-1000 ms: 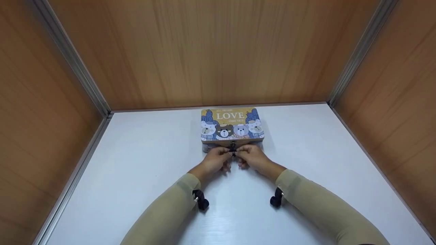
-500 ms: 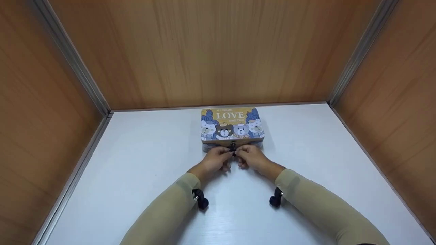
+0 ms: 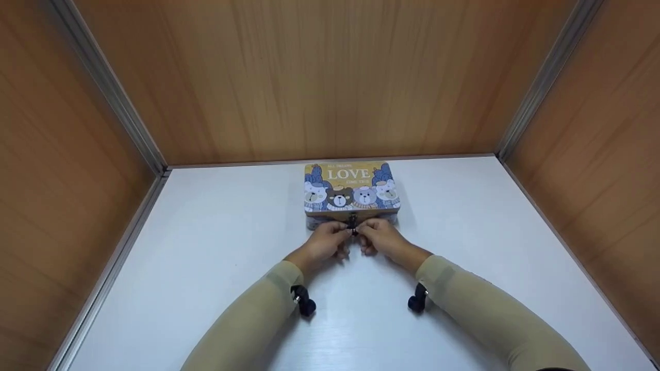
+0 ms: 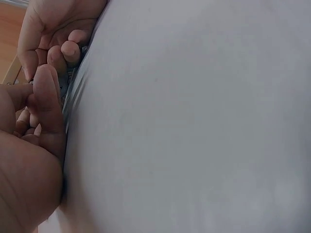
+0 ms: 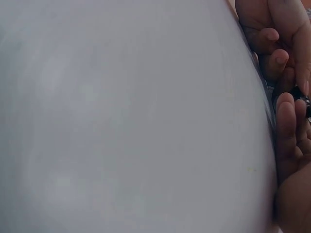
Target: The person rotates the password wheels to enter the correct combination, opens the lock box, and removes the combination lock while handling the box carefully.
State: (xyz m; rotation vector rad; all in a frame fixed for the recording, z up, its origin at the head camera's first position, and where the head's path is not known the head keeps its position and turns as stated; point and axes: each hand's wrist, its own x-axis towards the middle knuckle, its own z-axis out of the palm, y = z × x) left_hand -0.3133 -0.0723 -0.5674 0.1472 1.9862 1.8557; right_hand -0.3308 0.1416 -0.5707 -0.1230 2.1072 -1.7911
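Observation:
A closed tin box (image 3: pixel 352 190) stands towards the back of the white table, its lid printed with cartoon bears and the word LOVE. At the middle of its front, a small black padlock (image 3: pixel 352 222) hangs by the latch. Thumb and forefinger of my left hand (image 3: pixel 324 242) pinch the padlock from the left. From the right, my right hand (image 3: pixel 384 240) pinches it in the same way. The other fingers of both hands curl below. In the right wrist view, part of the padlock (image 5: pixel 302 95) shows between the fingertips; the rest is hidden.
The white tabletop (image 3: pixel 232 221) reaches to a wood-grain back panel (image 3: pixel 330 77). Similar panels stand on the left (image 3: pixel 67 170) and right (image 3: pixel 593 154), with metal strips at the corners. A small dark camera hangs at each wrist.

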